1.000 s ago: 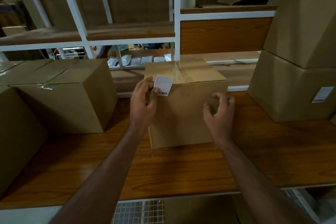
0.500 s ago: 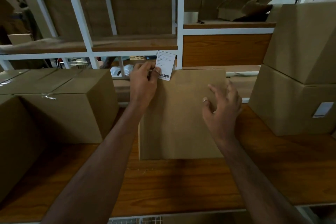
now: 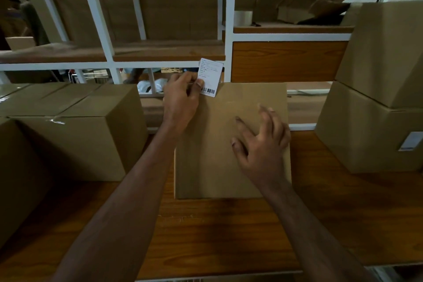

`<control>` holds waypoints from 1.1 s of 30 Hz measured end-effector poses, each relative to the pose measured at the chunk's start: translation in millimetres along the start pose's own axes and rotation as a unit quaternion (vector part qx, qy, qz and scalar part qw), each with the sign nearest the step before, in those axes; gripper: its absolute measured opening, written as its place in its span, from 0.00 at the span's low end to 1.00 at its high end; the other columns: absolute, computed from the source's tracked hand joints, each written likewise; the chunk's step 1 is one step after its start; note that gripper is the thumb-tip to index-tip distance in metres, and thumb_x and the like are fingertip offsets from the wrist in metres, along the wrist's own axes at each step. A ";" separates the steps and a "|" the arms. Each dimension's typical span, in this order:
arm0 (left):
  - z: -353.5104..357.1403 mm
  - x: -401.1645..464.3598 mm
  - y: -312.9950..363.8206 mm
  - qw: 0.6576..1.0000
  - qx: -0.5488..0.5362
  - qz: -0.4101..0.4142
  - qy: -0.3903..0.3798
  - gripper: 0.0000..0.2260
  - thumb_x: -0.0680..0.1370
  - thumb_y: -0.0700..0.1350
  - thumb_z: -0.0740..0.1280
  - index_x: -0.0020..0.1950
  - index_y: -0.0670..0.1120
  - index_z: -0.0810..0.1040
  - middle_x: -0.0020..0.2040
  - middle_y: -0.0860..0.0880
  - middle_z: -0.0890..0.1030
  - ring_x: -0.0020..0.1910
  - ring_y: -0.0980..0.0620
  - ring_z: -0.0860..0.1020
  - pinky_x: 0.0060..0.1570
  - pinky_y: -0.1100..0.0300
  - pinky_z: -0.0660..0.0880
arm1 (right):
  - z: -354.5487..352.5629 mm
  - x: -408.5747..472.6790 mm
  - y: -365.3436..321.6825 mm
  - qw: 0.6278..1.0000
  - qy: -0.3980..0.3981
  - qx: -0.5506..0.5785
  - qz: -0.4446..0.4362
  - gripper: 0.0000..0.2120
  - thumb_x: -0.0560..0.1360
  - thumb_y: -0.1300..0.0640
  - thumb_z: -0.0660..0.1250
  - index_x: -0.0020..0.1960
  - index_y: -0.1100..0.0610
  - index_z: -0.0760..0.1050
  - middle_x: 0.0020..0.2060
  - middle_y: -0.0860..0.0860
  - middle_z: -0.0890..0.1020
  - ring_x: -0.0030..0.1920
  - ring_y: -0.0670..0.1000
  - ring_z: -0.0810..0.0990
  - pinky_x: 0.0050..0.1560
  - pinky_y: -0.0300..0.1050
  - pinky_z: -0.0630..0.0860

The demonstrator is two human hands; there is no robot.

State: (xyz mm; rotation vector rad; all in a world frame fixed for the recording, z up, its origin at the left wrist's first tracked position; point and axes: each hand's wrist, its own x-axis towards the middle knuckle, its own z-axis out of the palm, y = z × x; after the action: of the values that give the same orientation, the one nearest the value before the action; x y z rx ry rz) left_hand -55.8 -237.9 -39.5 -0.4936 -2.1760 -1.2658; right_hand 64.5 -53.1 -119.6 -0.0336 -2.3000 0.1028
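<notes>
From the head camera, the left hand [image 3: 180, 98] pinched a white barcode label [image 3: 211, 78] between thumb and fingers. The label stood upright at the top left edge of the middle cardboard box [image 3: 217, 155], its upper half rising above that edge. The right hand [image 3: 263, 146] was released, fingers spread and loose, in front of the box's near face. Whether it touched the cardboard could not be told. The box stood on the wooden workbench [image 3: 229, 236].

The likeliest trouble was a bad stick. With half the label above the edge, pressing it down there would probably fold it over the corner or crease the barcode. If the adhesive side was bare, it could also cling to the pinching fingers and go on skewed. With the right hand not clearly bracing the box, a firm press might push the box back across the bench.

No top flaps of the middle box showed, so its contents were hidden. The taped box [image 3: 75, 135] to the left was sealed. The stacked boxes [image 3: 366, 133] on the right were closed, the lower bearing its own label [image 3: 410, 142]. On the upper shelf lay crumpled empty cartons [image 3: 315, 0] and a tape roll [image 3: 243, 18].
</notes>
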 end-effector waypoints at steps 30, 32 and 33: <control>-5.3 -32.2 -1.3 0.996 -0.087 0.016 0.020 0.12 0.78 0.62 0.61 0.53 0.57 0.76 0.58 0.54 0.73 0.63 0.47 0.74 0.59 0.47 0.78 | 0.0 -14.0 6.3 0.955 0.076 0.205 0.201 0.35 0.76 0.40 0.61 0.75 0.60 0.62 0.74 0.65 0.62 0.75 0.63 0.61 0.67 0.66 0.68; -8.6 -41.3 -1.6 0.995 -0.103 0.015 0.013 0.12 0.78 0.61 0.62 0.54 0.56 0.76 0.61 0.53 0.72 0.65 0.47 0.72 0.62 0.47 0.77 | -3.3 -18.7 3.7 0.950 0.089 0.220 0.204 0.35 0.76 0.41 0.63 0.75 0.60 0.60 0.73 0.64 0.64 0.73 0.63 0.64 0.66 0.65 0.71; -10.5 -46.5 -1.4 0.993 -0.118 0.011 0.009 0.11 0.79 0.60 0.62 0.55 0.55 0.76 0.63 0.52 0.71 0.66 0.47 0.71 0.64 0.47 0.76 | -5.8 -21.3 2.0 0.947 0.095 0.227 0.207 0.36 0.76 0.42 0.65 0.76 0.60 0.59 0.72 0.63 0.65 0.72 0.62 0.65 0.65 0.64 0.72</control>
State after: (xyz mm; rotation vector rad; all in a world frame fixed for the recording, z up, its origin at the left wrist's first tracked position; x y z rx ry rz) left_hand -17.7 -249.2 -65.9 -0.5959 -2.0105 -1.5188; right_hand 83.0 -51.9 -131.7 -0.2775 -1.9942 0.8068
